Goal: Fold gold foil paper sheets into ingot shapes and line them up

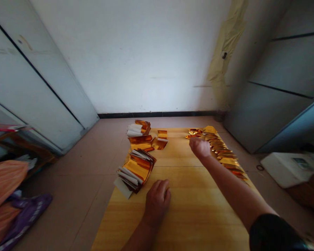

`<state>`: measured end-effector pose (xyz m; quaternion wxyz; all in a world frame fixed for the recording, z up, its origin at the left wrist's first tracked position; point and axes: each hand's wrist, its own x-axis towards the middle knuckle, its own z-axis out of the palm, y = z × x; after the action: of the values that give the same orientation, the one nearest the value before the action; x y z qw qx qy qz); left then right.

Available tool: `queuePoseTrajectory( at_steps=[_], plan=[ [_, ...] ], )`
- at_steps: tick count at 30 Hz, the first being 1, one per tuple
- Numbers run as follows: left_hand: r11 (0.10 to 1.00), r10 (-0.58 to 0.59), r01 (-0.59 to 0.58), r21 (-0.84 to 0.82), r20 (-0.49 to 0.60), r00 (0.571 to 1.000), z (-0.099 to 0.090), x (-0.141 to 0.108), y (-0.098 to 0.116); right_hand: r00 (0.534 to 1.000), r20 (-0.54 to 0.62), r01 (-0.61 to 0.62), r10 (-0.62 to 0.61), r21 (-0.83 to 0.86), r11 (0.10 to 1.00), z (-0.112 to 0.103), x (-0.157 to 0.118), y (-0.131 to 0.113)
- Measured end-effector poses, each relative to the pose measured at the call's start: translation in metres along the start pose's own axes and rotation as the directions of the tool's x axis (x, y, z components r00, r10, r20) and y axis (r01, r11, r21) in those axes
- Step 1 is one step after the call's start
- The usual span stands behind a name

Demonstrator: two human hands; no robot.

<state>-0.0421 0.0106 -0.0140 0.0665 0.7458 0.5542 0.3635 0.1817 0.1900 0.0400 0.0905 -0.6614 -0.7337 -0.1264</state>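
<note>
My right hand (pixel 199 147) reaches to the far right part of the wooden table, its fingers closed beside small folded gold foil pieces (pixel 195 131); what it holds, if anything, is hidden. A row of folded gold pieces (pixel 222 152) runs along the table's right edge, next to my right forearm. My left hand (pixel 157 199) rests on the near middle of the table with fingers curled together, its grip not visible. To its upper left lies a curled stack of gold and white sheets (pixel 137 169). Loose gold sheets (pixel 141 142) lie beyond that stack.
The wooden table (pixel 188 195) stands before a white wall (pixel 146 62). Another curled stack (pixel 138 129) is at its far left corner. Grey cabinets (pixel 285 69) stand at the right, a white box (pixel 290 169) on the floor there, and orange and purple bags (pixel 28 216) at the left.
</note>
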Motion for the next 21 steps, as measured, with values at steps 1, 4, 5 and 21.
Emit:
queuePoseTrajectory(
  at_steps=[1, 4, 5, 21],
  plan=[
    [1.000, 0.003, -0.004, -0.025, -0.015, 1.000, 0.001, 0.000, -0.001, 1.000, -0.014, 0.025, -0.025, 0.013, 1.000, -0.002, -0.010, -0.005],
    [0.997, -0.024, 0.021, -0.078, -0.042, 0.999, 0.001, 0.002, -0.001, 0.996, -0.083, 0.044, -0.043, 0.012, 0.999, -0.006, -0.024, -0.006],
    [0.995, -0.040, 0.035, -0.094, -0.047, 0.998, 0.001, 0.003, -0.001, 0.995, -0.097, 0.021, -0.020, 0.003, 1.000, -0.006, -0.022, -0.002],
    [0.986, -0.073, 0.077, -0.147, 0.032, 0.997, -0.004, 0.006, 0.000, 0.963, 0.217, 0.160, -0.160, 0.022, 0.987, 0.008, 0.019, 0.019]
  ],
)
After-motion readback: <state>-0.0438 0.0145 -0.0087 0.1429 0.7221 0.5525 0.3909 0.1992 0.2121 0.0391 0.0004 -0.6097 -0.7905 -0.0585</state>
